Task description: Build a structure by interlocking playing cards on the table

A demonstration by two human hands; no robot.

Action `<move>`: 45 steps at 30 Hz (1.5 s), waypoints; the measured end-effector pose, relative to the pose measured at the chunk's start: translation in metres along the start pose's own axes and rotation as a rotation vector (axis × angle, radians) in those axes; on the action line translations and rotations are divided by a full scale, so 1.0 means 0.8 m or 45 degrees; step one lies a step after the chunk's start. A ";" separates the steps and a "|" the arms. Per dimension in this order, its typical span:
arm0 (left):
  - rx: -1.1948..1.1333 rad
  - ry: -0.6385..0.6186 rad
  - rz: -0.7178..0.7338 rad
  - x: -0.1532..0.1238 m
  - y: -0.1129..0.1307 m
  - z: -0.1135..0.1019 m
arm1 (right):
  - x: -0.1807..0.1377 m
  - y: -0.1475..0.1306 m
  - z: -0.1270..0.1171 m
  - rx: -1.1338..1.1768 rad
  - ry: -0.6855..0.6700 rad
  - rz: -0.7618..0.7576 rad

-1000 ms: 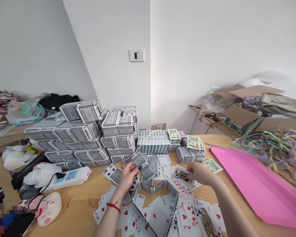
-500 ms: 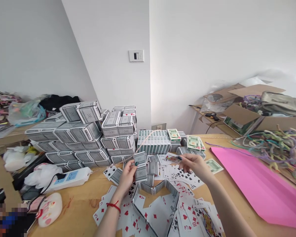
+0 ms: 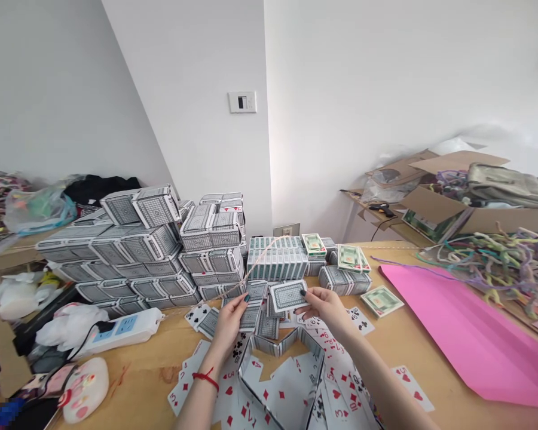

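My left hand [image 3: 231, 318], with a red cord on its wrist, is closed on a folded playing card [image 3: 252, 316] with a grey patterned back. Between the thumb and fingers of my right hand [image 3: 323, 307] is a single playing card [image 3: 289, 296], grey back facing me, close to the folded one. Just below both hands stands a heart-shaped frame [image 3: 281, 346] made of folded cards. Loose face-up cards [image 3: 338, 388] spread around and inside it. More face-down cards [image 3: 268, 324] lie between the hands.
Stacked card-built blocks [image 3: 134, 242] rise at the back left, beside a row of card boxes [image 3: 278, 257]. A white power strip [image 3: 125, 328] lies left. Pink paper [image 3: 457, 346], a green card box [image 3: 382, 300] and tangled yarn [image 3: 515, 269] are on the right.
My right hand has moved left, bringing its card beside the left hand's folded card; the patterned back now faces me. My left hand stays in nearly the same place.
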State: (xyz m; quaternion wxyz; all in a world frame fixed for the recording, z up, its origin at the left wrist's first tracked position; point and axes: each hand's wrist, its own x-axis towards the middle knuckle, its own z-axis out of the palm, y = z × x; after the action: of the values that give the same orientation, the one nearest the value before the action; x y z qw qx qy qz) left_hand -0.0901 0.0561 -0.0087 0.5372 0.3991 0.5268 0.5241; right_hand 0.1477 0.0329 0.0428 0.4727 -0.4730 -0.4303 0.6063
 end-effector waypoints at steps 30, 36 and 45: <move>0.058 -0.004 -0.030 -0.001 0.001 -0.003 | -0.002 0.018 0.014 -0.401 0.124 -0.071; 0.150 -0.013 0.008 -0.005 0.008 0.000 | -0.002 0.023 0.023 -0.396 0.232 -0.145; 0.199 -0.003 0.017 -0.007 0.012 -0.001 | -0.004 0.025 0.032 -0.572 0.209 -0.203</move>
State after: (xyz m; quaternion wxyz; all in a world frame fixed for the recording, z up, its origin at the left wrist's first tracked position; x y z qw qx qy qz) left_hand -0.0914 0.0519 0.0013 0.5017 0.4438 0.5627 0.4844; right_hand 0.1200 0.0246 0.0288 0.4356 -0.5784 -0.5503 0.4157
